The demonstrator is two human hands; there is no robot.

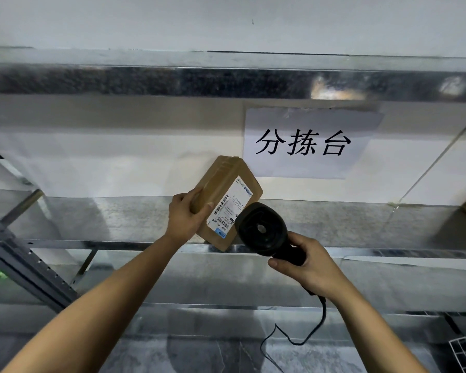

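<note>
Gripping the small cardboard box [226, 196] by its left edge above the shelf [119, 244], the left hand [184, 219] holds something seemingly light and stiff, its label [230, 204] unobstructed, while the right hand [311, 267] clasps the scanner [261, 230].

Tilted small brown cardboard box [223, 181], white label [228, 208] up, gripped at left edge; black corded scanner [261, 232], handle-gripped, head seemingly touching it.

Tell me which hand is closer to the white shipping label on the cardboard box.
Left. The left hand grips the box, thumb at the edge of the label; the right hand holds the scanner by its handle, lower right of the label and apart from it.
</note>
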